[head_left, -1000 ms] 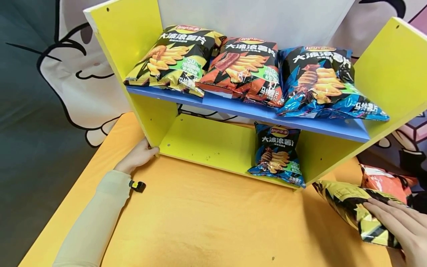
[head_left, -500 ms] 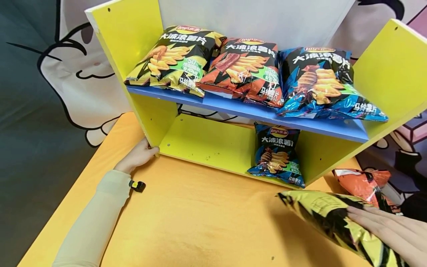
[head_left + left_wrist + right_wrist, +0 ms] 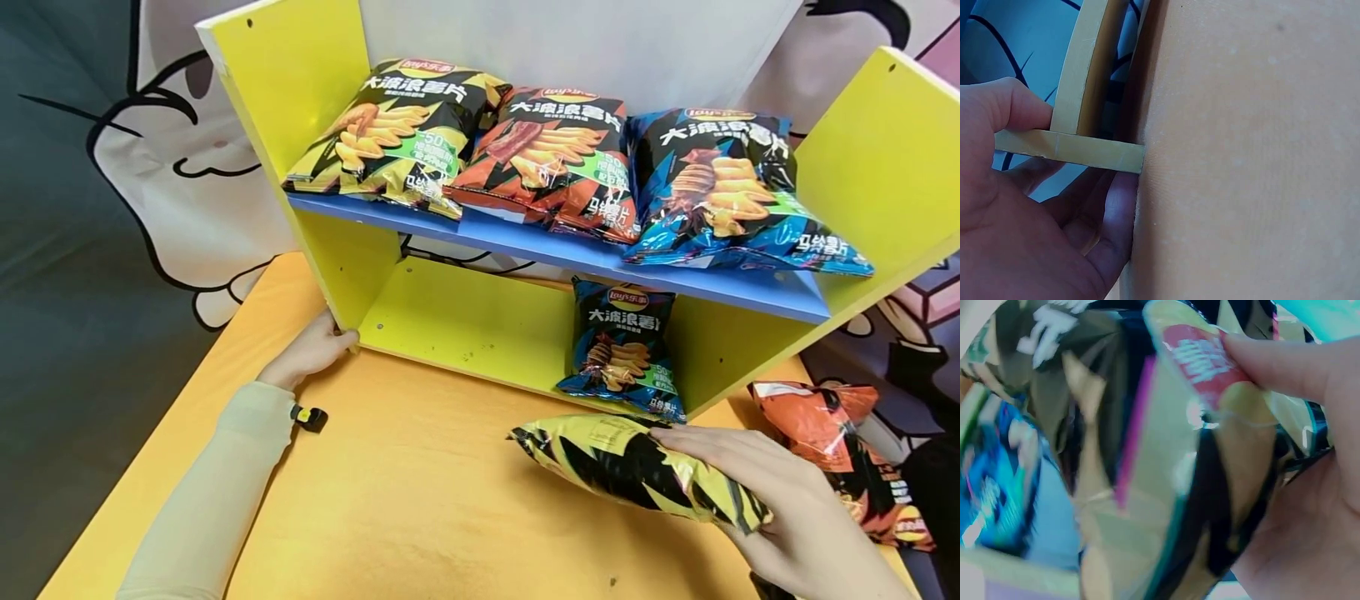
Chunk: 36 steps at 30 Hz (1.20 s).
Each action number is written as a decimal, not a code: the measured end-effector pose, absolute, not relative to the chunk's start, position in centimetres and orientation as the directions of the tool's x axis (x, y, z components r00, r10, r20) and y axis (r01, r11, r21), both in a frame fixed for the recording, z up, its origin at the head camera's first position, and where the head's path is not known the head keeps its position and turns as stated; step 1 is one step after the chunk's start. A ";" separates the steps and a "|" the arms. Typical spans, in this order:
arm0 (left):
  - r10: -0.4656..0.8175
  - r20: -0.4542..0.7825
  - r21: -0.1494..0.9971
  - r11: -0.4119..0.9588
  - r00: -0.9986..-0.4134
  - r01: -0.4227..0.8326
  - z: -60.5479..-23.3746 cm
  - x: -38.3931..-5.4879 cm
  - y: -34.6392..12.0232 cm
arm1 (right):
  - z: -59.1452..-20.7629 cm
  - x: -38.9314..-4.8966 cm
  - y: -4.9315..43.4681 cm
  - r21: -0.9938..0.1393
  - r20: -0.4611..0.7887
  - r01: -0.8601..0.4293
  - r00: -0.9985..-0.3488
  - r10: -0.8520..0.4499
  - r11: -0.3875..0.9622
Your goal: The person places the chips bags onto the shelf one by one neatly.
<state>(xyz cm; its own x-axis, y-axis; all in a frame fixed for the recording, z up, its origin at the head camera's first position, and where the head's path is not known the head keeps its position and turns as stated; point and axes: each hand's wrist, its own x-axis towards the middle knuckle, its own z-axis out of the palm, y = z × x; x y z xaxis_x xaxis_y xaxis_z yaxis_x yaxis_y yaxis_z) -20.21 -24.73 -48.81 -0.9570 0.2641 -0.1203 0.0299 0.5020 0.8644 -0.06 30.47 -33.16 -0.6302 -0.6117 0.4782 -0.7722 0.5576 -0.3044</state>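
Left hand (image 3: 311, 346) gripped the yellow-and-blue wooden shelf (image 3: 465, 317), prob just steadying it; right hand (image 3: 787, 500) pinched a yellow-and-black foil chip bag (image 3: 615, 462) by one end above the orange table (image 3: 405, 500), likely to avoid crushing it.

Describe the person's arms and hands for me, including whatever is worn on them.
The left arm wears a long, plain, pale sleeve ending in a slightly wrinkled cuff. A small black device with a yellow patch sits by that cuff. The left hand and right hand are ungloved; no right sleeve shows.
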 end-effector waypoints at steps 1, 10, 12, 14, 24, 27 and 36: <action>0.265 -0.120 0.865 0.501 -0.957 0.031 -48.8 -20.2 -24.7 | -33.5 -0.2 30.3 -0.334 0.469 -0.758 -0.649 -0.599 0.560; 0.262 -0.099 0.861 0.507 -0.960 0.049 -49.3 -20.5 -24.8 | -36.3 -2.7 28.8 -0.529 0.339 -0.627 -0.773 -0.536 0.571; 0.257 -0.102 0.860 0.509 -0.961 0.044 -49.3 -20.5 -24.8 | -36.8 -3.1 28.4 -0.592 0.312 -0.581 -0.804 -0.507 0.558; 0.256 -0.104 0.857 0.513 -0.961 0.044 -49.3 -20.5 -24.9 | -37.2 -3.5 28.0 -0.656 0.284 -0.525 -0.837 -0.467 0.542; 0.251 -0.104 0.855 0.517 -0.962 0.043 -49.2 -20.5 -24.7 | -38.5 -5.8 25.5 -0.835 0.054 -0.284 -0.895 -0.443 0.471; 0.248 -0.105 0.850 0.524 -0.963 0.042 -49.1 -20.5 -24.7 | -39.0 -6.4 24.6 -0.814 -0.081 -0.189 -0.899 -0.430 0.550; 0.246 -0.109 0.852 0.522 -0.963 0.037 -48.9 -20.5 -24.5 | -41.8 -8.5 21.5 -0.817 -0.167 -0.226 -0.787 -0.594 0.530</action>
<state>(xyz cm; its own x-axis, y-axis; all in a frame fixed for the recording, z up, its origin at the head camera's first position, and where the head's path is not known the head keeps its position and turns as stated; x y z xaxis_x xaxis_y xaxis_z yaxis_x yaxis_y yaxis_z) -20.45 -24.53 -48.95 -0.9632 0.2459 -0.1089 0.0371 0.5223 0.8519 -8.48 21.49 -41.83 -0.7871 -0.5938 -0.1670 -0.2262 0.5298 -0.8174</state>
